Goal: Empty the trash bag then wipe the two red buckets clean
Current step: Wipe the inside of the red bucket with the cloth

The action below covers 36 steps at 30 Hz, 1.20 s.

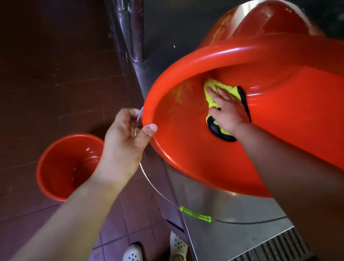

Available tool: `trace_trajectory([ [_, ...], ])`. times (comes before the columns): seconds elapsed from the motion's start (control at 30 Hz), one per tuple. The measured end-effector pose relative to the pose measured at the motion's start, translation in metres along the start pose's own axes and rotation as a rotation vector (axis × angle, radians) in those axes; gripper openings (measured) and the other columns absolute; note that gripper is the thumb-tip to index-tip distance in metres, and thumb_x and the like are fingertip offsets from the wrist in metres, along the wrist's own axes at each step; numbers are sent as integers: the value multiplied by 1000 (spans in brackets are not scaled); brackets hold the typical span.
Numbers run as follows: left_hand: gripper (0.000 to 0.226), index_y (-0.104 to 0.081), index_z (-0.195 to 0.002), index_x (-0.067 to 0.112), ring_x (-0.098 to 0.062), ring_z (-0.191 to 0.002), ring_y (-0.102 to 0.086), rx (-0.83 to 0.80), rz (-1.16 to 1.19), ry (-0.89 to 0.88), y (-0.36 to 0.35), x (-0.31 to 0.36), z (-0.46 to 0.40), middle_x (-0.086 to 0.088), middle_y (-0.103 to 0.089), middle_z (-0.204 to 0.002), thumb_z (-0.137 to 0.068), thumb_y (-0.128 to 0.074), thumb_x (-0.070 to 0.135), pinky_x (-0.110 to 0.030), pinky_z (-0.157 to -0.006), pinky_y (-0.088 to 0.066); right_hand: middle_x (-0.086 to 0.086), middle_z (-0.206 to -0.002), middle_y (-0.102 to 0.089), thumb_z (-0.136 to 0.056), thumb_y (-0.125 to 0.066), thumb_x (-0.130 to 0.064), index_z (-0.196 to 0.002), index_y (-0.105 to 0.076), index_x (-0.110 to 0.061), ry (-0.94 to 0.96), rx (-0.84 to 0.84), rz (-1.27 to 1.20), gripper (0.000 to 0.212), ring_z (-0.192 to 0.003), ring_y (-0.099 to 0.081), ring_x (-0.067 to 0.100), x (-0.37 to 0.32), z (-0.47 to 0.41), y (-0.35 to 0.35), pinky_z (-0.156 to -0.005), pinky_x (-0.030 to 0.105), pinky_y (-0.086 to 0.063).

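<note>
Fingers of my right hand [228,110] lie flat, pressing the yellow cloth [214,99] inside the tipped red bucket [301,133] on the table [234,237], while my left hand [123,142] pinches its rim; next I think I must rub all round, then wipe the small bucket [67,166] on the floor.

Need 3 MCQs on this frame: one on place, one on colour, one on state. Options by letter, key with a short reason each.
1. Where does the smaller red bucket stand?
A. on the tiled floor
B. on the steel counter
C. inside the big bucket

2. What colour is the cloth in the main?
A. blue
B. yellow-green
C. white

3. What is the left hand doing?
A. hanging idle
B. gripping the rim of the big bucket
C. holding the cloth

Key: 1 A, it sits on the tiles left of the steel counter. 2 B, yellow-green with a black edge. 3 B, its thumb lies over the rim while the right hand presses the cloth flat against the inner wall.
</note>
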<state>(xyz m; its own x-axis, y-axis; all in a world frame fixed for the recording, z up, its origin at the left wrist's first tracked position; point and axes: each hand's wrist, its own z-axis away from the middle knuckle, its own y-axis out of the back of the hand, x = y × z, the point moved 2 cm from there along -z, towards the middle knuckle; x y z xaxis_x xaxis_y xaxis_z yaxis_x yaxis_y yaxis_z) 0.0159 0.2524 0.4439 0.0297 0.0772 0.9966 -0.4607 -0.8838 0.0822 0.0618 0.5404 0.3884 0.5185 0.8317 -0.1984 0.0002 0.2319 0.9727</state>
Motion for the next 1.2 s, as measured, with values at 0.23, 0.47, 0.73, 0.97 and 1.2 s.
trace_trajectory([
  [0.23, 13, -59, -102, 1, -22, -98, -63, -65, 171, 301, -18, -39, 35, -12, -68, -98, -91, -53, 2, -38, -97, -47, -2, -159, -11, -92, -44, -31, -148, -15, -35, -42, -30, 63, 64, -145, -10, 14, -16, 5, -7, -114, 31, -9],
  [0.47, 11, -57, -96, 3, -32, -100, -59, 18, 290, 316, -28, -41, 40, -21, -63, -101, -91, -48, -3, -37, -98, -47, 12, -153, -26, -83, -52, -30, -147, -28, -20, 176, 108, -196, 69, -140, -27, 30, -84, 117, -29, -114, 45, -20],
  [0.73, 11, -60, -99, 9, -25, -89, -61, 31, 125, 152, -9, -17, 19, -14, -67, -97, -90, -56, 3, -37, -88, -47, 7, -155, -22, -77, -47, -23, -147, -24, -27, 258, 25, -277, 74, -144, -16, 24, -61, 102, -20, -117, 38, -15],
  [0.97, 27, -61, -84, 24, 8, -71, -64, 53, 168, 46, 14, 7, -8, 21, -70, -71, -83, -62, -4, -6, -69, -46, -2, -158, -16, -89, -45, -31, -148, -16, -37, -79, -5, 84, 66, -144, -17, 18, -2, 8, -8, -117, 35, -13],
  [1.2, 25, -67, -101, 14, -8, -96, -67, 88, 327, 184, -3, -19, 18, 7, -74, -94, -83, -61, -3, -19, -85, -51, -6, -159, -7, -90, -41, -33, -148, -9, -40, -137, -73, 92, 67, -145, -7, 13, -4, 0, -13, -117, 37, -10],
])
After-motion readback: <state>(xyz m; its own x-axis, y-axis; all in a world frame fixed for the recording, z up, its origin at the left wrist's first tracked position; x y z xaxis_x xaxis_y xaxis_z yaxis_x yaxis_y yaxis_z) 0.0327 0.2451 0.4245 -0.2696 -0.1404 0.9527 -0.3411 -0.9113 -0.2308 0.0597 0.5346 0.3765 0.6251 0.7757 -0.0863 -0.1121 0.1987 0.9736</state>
